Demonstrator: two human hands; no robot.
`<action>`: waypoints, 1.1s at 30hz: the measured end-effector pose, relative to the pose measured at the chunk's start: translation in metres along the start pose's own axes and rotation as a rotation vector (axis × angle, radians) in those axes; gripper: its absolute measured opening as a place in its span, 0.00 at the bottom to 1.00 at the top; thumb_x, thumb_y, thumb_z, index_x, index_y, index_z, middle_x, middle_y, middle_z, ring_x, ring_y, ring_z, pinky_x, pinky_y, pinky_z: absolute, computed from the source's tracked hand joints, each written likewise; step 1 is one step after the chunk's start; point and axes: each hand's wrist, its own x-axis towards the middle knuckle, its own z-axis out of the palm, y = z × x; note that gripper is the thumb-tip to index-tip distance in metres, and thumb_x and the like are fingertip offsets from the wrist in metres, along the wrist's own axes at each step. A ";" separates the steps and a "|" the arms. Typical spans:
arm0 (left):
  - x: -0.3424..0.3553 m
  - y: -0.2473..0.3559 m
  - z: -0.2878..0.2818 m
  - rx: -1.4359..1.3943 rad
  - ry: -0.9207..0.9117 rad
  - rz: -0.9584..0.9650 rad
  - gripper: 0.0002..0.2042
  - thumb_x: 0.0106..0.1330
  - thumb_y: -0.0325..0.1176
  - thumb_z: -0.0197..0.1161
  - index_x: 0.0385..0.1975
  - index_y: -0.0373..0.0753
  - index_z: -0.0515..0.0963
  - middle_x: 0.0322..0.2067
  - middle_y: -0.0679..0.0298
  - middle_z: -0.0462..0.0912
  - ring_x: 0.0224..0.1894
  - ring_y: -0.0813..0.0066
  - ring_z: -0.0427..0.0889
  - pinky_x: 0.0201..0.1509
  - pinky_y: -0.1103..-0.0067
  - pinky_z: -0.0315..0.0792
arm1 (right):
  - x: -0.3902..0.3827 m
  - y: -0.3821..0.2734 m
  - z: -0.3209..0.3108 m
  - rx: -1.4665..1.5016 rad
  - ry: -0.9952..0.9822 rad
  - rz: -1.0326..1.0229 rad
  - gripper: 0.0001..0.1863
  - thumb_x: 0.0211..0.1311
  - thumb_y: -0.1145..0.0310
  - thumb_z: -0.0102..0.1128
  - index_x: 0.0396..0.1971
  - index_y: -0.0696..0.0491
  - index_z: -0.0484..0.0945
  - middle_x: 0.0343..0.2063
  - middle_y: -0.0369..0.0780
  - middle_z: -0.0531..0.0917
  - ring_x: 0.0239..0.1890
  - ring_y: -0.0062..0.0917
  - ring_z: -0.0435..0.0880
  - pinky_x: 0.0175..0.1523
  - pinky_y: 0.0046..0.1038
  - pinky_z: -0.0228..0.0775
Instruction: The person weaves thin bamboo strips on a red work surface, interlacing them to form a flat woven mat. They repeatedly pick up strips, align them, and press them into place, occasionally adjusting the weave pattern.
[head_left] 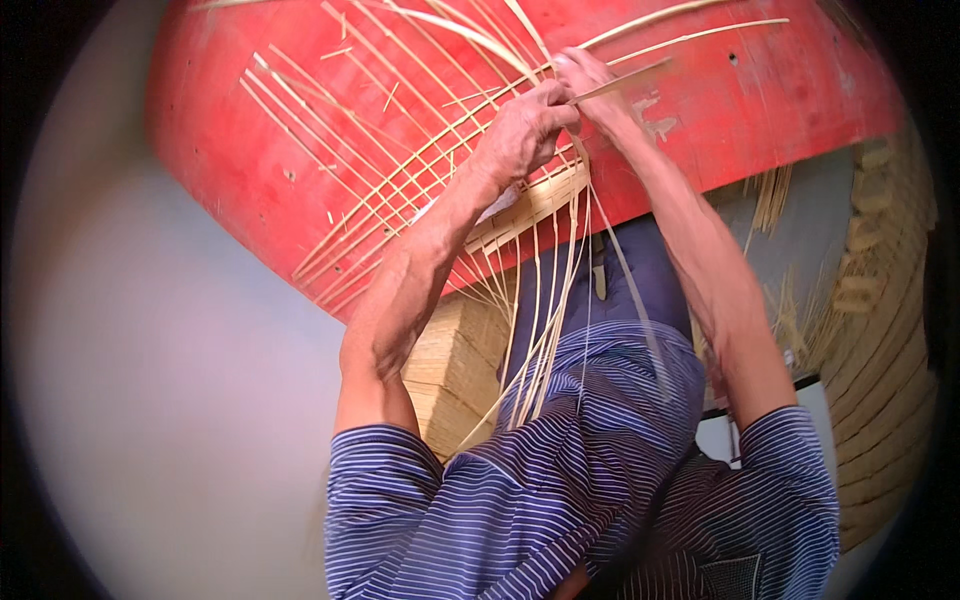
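Observation:
A half-woven lattice of pale bamboo strips point(410, 185) lies on a red board, with a denser woven band point(535, 207) along its near edge. My left hand point(525, 130) is closed over the lattice's right part. From its fingers a thin, flat, blade-like piece point(625, 82) points to the right, crossing above my other hand; whether it is metal or bamboo I cannot tell. Just beyond, my right hand point(590, 85) has its fingers bent closed at the strips' crossing. What they grip is partly hidden. Loose strip ends point(545, 330) hang from the band over my lap.
The red board point(800, 100) spans the far side, with small offcuts on it. A stack of pale woven or wooden material point(455, 350) stands below its near edge. At right are a bundle of thin strips point(770, 200) and a ridged brown surface point(880, 400).

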 end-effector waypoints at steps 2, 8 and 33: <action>-0.004 0.001 -0.001 -0.287 0.212 -0.135 0.08 0.56 0.15 0.52 0.25 0.34 0.79 0.39 0.60 0.82 0.38 0.67 0.82 0.44 0.75 0.77 | -0.020 0.004 -0.005 0.040 0.039 -0.040 0.23 0.65 0.55 0.49 0.49 0.56 0.80 0.43 0.46 0.85 0.46 0.35 0.83 0.53 0.35 0.73; -0.044 -0.040 0.079 -0.593 0.493 -0.969 0.14 0.64 0.24 0.58 0.49 0.31 0.72 0.27 0.63 0.80 0.28 0.77 0.80 0.34 0.80 0.77 | -0.053 0.019 0.000 0.184 0.010 -0.089 0.17 0.58 0.71 0.59 0.49 0.56 0.80 0.41 0.44 0.85 0.43 0.26 0.84 0.50 0.29 0.76; -0.043 -0.040 0.127 -0.775 0.612 -0.860 0.23 0.59 0.36 0.66 0.54 0.35 0.76 0.34 0.62 0.82 0.38 0.74 0.81 0.46 0.76 0.76 | -0.058 0.018 0.010 0.465 0.060 0.135 0.16 0.69 0.65 0.57 0.44 0.64 0.80 0.38 0.40 0.83 0.37 0.20 0.82 0.42 0.23 0.79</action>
